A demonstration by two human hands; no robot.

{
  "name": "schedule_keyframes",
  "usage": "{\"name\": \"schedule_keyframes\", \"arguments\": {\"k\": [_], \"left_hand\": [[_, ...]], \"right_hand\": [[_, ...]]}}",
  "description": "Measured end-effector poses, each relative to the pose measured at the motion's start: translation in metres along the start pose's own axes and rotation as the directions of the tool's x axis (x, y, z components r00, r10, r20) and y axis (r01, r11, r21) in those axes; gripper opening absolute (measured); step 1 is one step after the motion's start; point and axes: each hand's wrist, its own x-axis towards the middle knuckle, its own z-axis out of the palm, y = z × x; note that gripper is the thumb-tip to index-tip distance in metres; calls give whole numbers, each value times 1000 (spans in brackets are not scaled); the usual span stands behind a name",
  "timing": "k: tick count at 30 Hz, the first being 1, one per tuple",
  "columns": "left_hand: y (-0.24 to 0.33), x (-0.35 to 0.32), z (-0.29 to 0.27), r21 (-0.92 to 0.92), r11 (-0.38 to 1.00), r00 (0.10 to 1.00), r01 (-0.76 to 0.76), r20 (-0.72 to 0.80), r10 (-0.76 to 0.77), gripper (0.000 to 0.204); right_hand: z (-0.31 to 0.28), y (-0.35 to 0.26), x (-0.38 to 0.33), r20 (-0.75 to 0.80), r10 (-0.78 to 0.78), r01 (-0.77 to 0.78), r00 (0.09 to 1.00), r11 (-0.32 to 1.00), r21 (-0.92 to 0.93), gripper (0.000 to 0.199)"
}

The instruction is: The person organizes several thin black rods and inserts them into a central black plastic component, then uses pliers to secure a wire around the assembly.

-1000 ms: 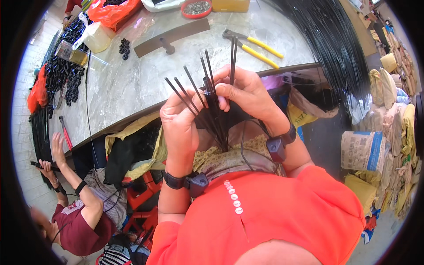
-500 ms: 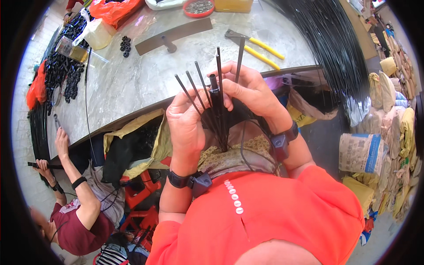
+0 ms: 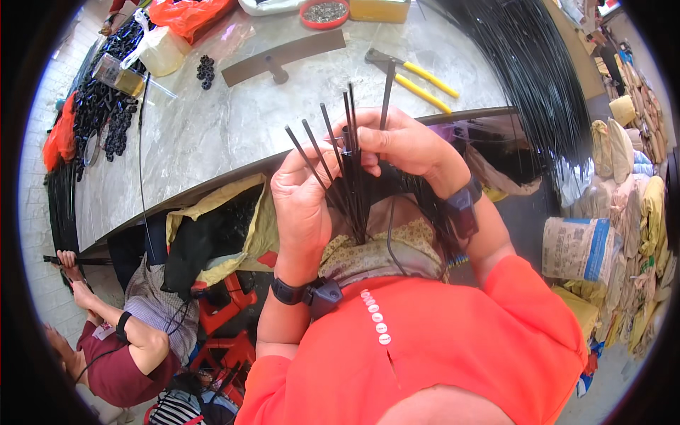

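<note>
Upright in front of my lap stands a bundle of thin black rods around a short black tube, like an umbrella frame; the rods fan out at the top and meet low down. My left hand is closed at its left side, fingertips pinching near the tube's upper end, with a few rods leaning past them. From the other side my right hand pinches the same spot, and one rod stands up behind its fingers. A fine shiny strand, perhaps wire, shows between the fingertips.
Yellow-handled pliers and a brown metal strip with a peg lie on the grey table. Black parts are heaped left, long black rods right. A red dish stands at the back. A co-worker sits left.
My hands stay pinched at the top of the bundle, with the tube's end now more covered by my fingers. The co-worker's hand has left the table edge and come down beside the other.
</note>
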Motion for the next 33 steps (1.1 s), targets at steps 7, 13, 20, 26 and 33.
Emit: {"name": "schedule_keyframes", "arguments": {"k": [7,13,20,26,33], "left_hand": [[5,-5,1,18,1000,1000,1,-4,-1,13],[16,-10,4,89,996,998,12,62,-17,5],[17,-13,-2,101,995,998,-21,59,15,4],[15,-17,-9,190,965,983,-182,33,179,9],[20,-14,-14,198,969,984,-147,-68,163,11]], "right_hand": [[-3,2,6,100,94,-109,991,983,148,33],[-3,14,7,145,43,-76,989,969,236,31],[5,23,10,67,2,-20,998,964,266,33],[8,24,16,29,26,-31,999,978,204,31],[17,20,28,-45,-20,20,999,1000,16,27]]}}
